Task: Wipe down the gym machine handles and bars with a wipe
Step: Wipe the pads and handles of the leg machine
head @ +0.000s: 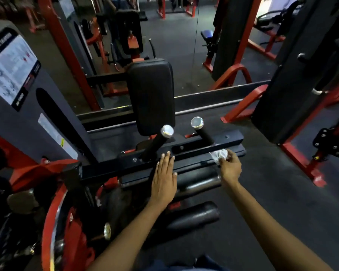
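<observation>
The crumpled wipe (219, 155) is pinched in the right hand (229, 166) against the black crossbar (196, 148) beside the right handle (202, 132); the left hand (164, 179), fingers flat and holding nothing, is braced on the bar, likely for balance.

A black upright back pad (152, 95) stood near the middle of the view. Left of the pad rose a grey weight-stack shroud (27, 106) bearing a printed instruction placard (7, 69). Behind the pad a wall mirror (174, 36) reflected red frames. Right of the pad stood a red-framed machine (301, 153) on dark rubber floor (272, 202).
</observation>
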Available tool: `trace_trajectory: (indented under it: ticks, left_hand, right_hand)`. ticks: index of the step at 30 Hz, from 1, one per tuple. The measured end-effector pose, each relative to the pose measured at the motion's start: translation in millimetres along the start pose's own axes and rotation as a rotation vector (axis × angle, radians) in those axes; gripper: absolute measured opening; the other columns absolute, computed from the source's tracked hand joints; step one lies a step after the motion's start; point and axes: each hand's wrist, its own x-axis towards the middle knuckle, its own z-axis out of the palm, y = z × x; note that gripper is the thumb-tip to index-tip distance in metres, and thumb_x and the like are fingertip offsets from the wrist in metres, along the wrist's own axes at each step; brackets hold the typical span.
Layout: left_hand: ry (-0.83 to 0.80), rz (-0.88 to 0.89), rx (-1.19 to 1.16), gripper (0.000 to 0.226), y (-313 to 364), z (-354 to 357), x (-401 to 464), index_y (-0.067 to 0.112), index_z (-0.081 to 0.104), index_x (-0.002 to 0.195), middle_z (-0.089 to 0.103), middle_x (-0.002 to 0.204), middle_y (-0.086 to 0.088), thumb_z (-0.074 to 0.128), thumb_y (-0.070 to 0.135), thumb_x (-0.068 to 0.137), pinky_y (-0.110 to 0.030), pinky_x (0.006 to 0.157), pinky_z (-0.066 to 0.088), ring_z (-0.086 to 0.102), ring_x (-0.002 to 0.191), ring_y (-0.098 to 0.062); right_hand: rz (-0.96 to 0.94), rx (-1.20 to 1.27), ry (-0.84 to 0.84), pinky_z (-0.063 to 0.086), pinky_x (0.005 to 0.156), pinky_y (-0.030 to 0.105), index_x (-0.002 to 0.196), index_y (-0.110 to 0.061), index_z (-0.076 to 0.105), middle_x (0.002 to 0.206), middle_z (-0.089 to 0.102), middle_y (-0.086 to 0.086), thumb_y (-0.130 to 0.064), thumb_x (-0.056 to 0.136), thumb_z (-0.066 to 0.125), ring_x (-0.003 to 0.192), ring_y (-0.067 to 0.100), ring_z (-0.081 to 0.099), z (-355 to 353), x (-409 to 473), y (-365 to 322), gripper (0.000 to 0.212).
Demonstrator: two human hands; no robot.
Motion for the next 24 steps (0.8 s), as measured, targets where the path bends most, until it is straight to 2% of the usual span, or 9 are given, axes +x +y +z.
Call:
trace_trajectory:
  ticks: [3, 6, 8, 10, 13, 16, 19, 21, 24]
  left_hand:
    - [-0.017, -0.043, 0.081, 0.06, 21.1, -0.8, 40.4, 0.008, 0.032, 0.149, 0.014, 0.161, -0.006, 0.021, 0.033, 0.096, -0.034, 0.119, 0.005, 0.008, 0.149, -0.022]
    - [-0.042, -0.27, 0.119, 0.057, 23.5, 1.4, 72.6, 0.006, 0.014, 0.154, 0.004, 0.162, -0.01, 0.027, 0.031, 0.104, -0.033, 0.12, -0.002, 0.003, 0.15, -0.023]
    - [-0.073, -0.369, 0.177, 0.059, 21.2, 2.1, 78.2, 0.007, 0.007, 0.154, 0.0, 0.163, -0.012, 0.027, 0.032, 0.105, -0.035, 0.119, -0.002, 0.001, 0.15, -0.023]
    - [-0.109, -0.394, 0.203, 0.059, 22.7, 5.0, 77.9, 0.007, 0.003, 0.154, -0.004, 0.162, -0.011, 0.025, 0.033, 0.106, -0.036, 0.119, -0.005, -0.004, 0.15, -0.023]
    - [-0.186, -0.417, 0.218, 0.059, 25.0, 3.5, 81.4, 0.009, -0.003, 0.154, -0.012, 0.162, -0.008, 0.02, 0.034, 0.106, -0.037, 0.119, -0.007, -0.011, 0.149, -0.022]
    - [-0.278, -0.447, 0.224, 0.058, 23.7, -0.4, 88.3, 0.01, -0.007, 0.154, -0.018, 0.161, -0.007, 0.017, 0.034, 0.106, -0.037, 0.118, -0.01, -0.017, 0.148, -0.021]
    - [-0.34, -0.473, 0.215, 0.058, 24.0, -1.5, 90.7, 0.011, -0.009, 0.153, -0.021, 0.16, -0.006, 0.015, 0.035, 0.106, -0.038, 0.118, -0.011, -0.02, 0.147, -0.02]
    - [-0.352, -0.48, 0.217, 0.058, 22.6, -1.2, 92.0, 0.012, -0.01, 0.153, -0.022, 0.16, -0.005, 0.014, 0.035, 0.106, -0.038, 0.119, -0.011, -0.021, 0.147, -0.02]
    - [-0.355, -0.478, 0.23, 0.058, 21.7, -0.6, 93.9, 0.012, -0.011, 0.153, -0.022, 0.16, -0.005, 0.014, 0.036, 0.106, -0.038, 0.118, -0.011, -0.022, 0.146, -0.02]
  right_hand:
    - [-0.206, 0.065, -0.046, 0.041, 0.083, 0.014, 0.113, -0.009, 0.066, 0.111, 0.067, 0.006, -0.005, 0.091, 0.055, 0.1, 0.012, 0.06, -1.4, 23.9, -36.2, 0.026]
    - [-0.501, 0.084, -0.219, 0.043, 0.094, 0.018, 0.11, -0.013, 0.069, 0.106, 0.067, -0.004, -0.012, 0.091, 0.058, 0.101, 0.004, 0.059, 20.4, 24.2, -75.9, 0.021]
    - [-0.682, 0.043, -0.321, 0.044, 0.091, 0.016, 0.103, -0.011, 0.071, 0.101, 0.067, -0.005, -0.011, 0.091, 0.058, 0.097, 0.005, 0.06, 35.2, 15.1, -87.3, 0.018]
    - [-0.786, 0.007, -0.323, 0.047, 0.088, 0.022, 0.097, -0.009, 0.071, 0.097, 0.068, -0.002, -0.004, 0.089, 0.058, 0.093, 0.012, 0.062, 39.2, 18.8, -78.6, 0.016]
    - [-0.838, -0.074, -0.322, 0.049, 0.085, 0.025, 0.096, -0.006, 0.07, 0.096, 0.066, 0.002, 0.014, 0.079, 0.056, 0.09, 0.014, 0.062, 24.2, 43.2, -46.7, 0.03]
    - [-0.796, -0.163, -0.334, 0.05, 0.078, 0.029, 0.092, -0.003, 0.07, 0.089, 0.064, 0.005, 0.022, 0.073, 0.052, 0.082, 0.02, 0.062, 8.7, 66.2, -24.3, 0.036]
    - [-0.741, -0.27, -0.337, 0.047, 0.077, 0.03, 0.093, -0.002, 0.07, 0.087, 0.066, 0.01, 0.013, 0.078, 0.057, 0.082, 0.025, 0.063, 5.5, 79.5, -25.1, 0.025]
    - [-0.722, -0.198, -0.305, 0.048, 0.077, 0.026, 0.098, -0.006, 0.07, 0.089, 0.063, 0.006, -0.003, 0.085, 0.063, 0.081, 0.015, 0.06, 10.3, 72.6, -46.5, 0.016]
    - [-0.923, -0.024, -0.386, 0.043, 0.076, 0.01, 0.102, -0.005, 0.07, 0.093, 0.056, -0.001, -0.002, 0.085, 0.065, 0.082, 0.001, 0.054, 17.5, 44.5, -77.5, 0.018]
